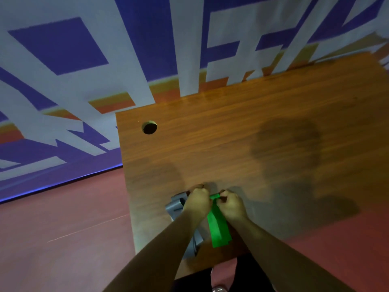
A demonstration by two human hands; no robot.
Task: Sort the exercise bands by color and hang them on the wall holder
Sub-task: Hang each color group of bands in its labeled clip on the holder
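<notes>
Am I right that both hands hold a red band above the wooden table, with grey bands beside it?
Not red: the head view shows the left hand and right hand holding a green band above the wooden table, grey bands beside it.

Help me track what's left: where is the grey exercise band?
In the head view, the flat grey exercise band lies on the brown wooden table near its front-left corner, partly hidden by the left hand, left of the green band.
</notes>
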